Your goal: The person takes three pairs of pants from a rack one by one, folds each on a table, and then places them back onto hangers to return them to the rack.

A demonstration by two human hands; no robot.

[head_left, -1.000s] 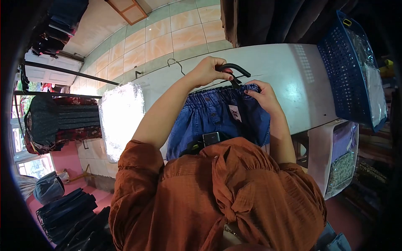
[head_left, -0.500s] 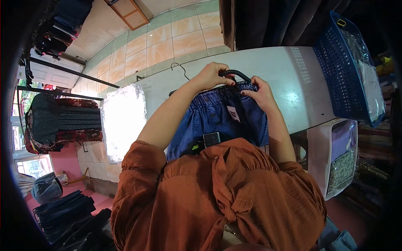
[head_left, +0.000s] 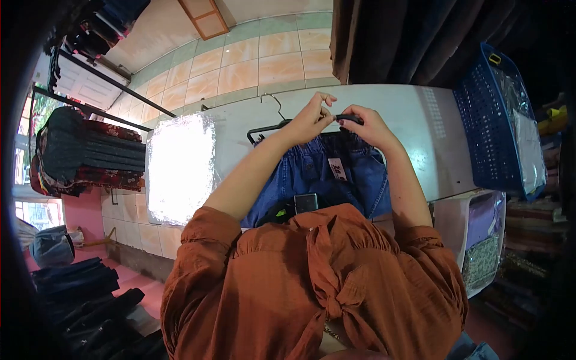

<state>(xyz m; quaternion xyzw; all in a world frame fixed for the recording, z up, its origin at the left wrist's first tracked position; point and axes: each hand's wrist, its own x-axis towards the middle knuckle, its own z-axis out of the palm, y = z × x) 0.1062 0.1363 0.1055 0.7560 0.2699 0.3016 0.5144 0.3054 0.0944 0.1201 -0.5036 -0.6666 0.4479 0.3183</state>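
Note:
Blue denim shorts (head_left: 300, 174) with an elastic waistband and a white tag (head_left: 337, 169) lie on the white table, close against the person's body. A black hanger (head_left: 270, 128) with a metal hook lies at the waistband. Above the waistband, my left hand (head_left: 316, 117) pinches the left end of a short black strap (head_left: 349, 119), its other fingers partly raised. My right hand (head_left: 367, 125) has its fingers closed on the right part of the same strap.
The white table (head_left: 414, 108) runs across the view. On its right stands a blue plastic basket (head_left: 480, 114) with packaged items, beside a white bin (head_left: 459, 231) of folded cloth. Clothes (head_left: 90, 150) hang from a rack on the left. Tiled floor (head_left: 270, 54) lies beyond.
The strap, earlier arched between both hands, now runs shorter and flatter between them. Both hands have come closer together, and more of the hanger's left side shows.

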